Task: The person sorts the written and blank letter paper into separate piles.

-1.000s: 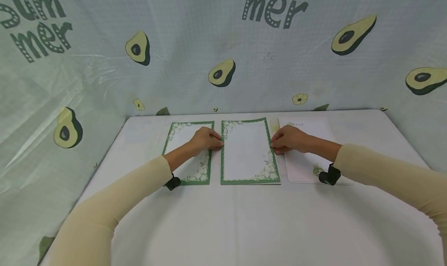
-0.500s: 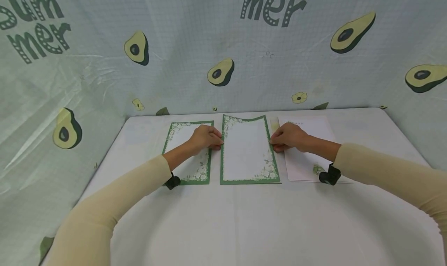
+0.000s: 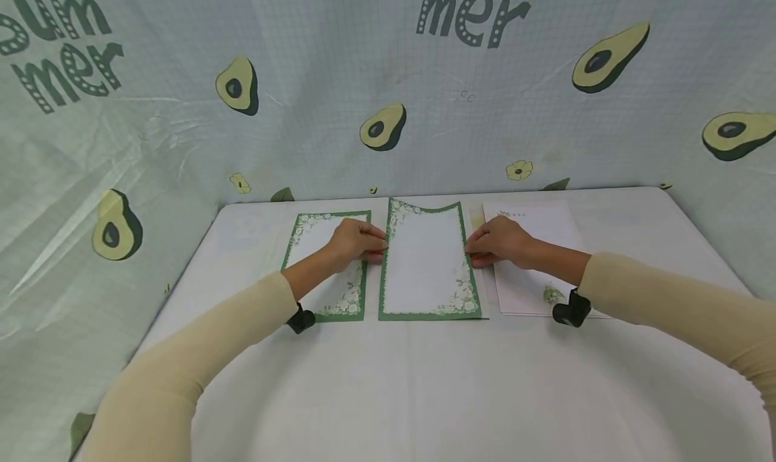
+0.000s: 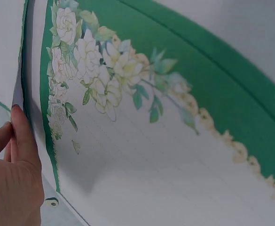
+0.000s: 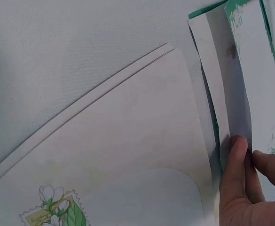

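Observation:
A sheet of writing paper (image 3: 427,260) with a green flowered border is in the middle of the table, its top edge bowed. My left hand (image 3: 358,241) pinches its left edge; my right hand (image 3: 494,241) pinches the right one. In the right wrist view, the thumb and fingers (image 5: 238,155) hold this sheet raised at the side, above another green-edged sheet (image 5: 217,61). Under my left wrist lies a matching bordered sheet (image 4: 142,155), flat. Pale stationery sheets (image 3: 527,293) lie beneath my right hand, with a stamp print (image 5: 57,209) near one corner.
The white table (image 3: 412,388) stands against a hanging cloth (image 3: 303,145) printed with avocados. A narrow yellowish strip (image 3: 477,214) shows behind my right hand. Both forearms, in cream sleeves (image 3: 212,341), reach across the table from either side.
The middle sheet has been lifted off the one below and has shifted slightly left; its top edge now bows. Both hands keep their pinch, and the right hand has moved a little left.

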{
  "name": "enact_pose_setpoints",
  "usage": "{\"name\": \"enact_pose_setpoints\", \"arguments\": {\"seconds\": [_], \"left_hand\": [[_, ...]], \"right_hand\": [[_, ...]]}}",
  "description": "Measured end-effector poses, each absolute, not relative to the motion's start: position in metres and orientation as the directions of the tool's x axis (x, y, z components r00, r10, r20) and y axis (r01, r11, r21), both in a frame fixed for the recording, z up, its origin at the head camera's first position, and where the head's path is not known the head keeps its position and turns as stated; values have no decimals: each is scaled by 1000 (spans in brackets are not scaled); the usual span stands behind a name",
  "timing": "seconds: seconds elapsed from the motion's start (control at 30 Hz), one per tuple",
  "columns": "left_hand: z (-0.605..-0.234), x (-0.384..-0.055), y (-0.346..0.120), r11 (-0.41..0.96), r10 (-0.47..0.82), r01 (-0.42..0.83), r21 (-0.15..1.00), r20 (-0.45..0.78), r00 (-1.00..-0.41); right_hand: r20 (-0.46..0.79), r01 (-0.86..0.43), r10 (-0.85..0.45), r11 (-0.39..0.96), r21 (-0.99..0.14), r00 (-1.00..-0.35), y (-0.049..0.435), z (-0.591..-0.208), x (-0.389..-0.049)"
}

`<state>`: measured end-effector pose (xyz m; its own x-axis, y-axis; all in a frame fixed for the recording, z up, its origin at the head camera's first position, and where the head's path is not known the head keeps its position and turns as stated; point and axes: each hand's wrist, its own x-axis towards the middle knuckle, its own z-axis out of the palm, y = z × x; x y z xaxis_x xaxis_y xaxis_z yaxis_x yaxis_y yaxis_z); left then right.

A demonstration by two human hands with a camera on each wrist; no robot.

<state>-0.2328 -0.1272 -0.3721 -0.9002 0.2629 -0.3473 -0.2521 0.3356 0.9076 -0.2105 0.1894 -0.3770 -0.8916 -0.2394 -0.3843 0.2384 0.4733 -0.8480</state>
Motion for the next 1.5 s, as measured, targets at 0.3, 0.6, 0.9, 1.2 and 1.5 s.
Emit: {"name": "enact_pose_setpoints", "arguments": {"seconds": [0.3, 0.6, 0.9, 1.2, 1.5], "left_hand": [[-375, -230, -129, 306, 252, -284, 909, -365, -897], [-377, -227, -131, 305, 284, -267, 914, -355, -891], [-380, -227, -133, 278, 279, -299, 913, -375, -884], [-379, -229, -135, 223, 279, -304, 926, -360, -890], [-377, -232, -133, 204, 280, -318, 926, -366, -887]], "right_hand": [[-430, 321, -234, 389, -863, -872, 188, -372, -205], [-432, 349, -260, 310, -884, -863, 190, -376, -203], [-450, 372, -250, 303, -877, -857, 191, -376, -202], [-438, 357, -253, 307, -882, -863, 196, -375, -203], [-416, 330, -262, 315, -890, -871, 200, -371, -203]]}}
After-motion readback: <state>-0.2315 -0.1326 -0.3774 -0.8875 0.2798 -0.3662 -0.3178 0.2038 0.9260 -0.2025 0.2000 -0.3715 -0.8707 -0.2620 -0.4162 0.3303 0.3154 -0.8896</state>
